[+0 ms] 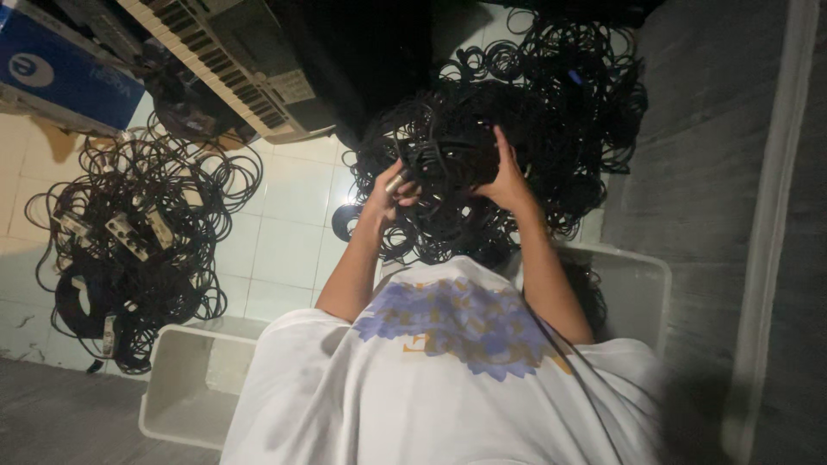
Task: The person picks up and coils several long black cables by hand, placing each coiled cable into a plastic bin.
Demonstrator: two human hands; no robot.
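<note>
Black cables (448,164) in a tangle; white shirt (413,396) with a purple flower print; pale tiled floor (284,232); blue box (60,73); grey keyboard (233,60) with black-and-white keys; white tub (185,387).

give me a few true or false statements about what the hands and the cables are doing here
1. Both hands are up in a tangled bundle of black cables. True.
2. The left hand pinches a small silvery plug end. True, as far as the dim view shows.
3. The right hand rests on the keyboard. False: it grips the cable bundle; the keyboard lies apart, at upper left.
4. The second cable heap on the tiled floor is bright red. False: it is black, with pale connector boxes in it.
5. A pale plastic bin stands at lower left. True.
</note>
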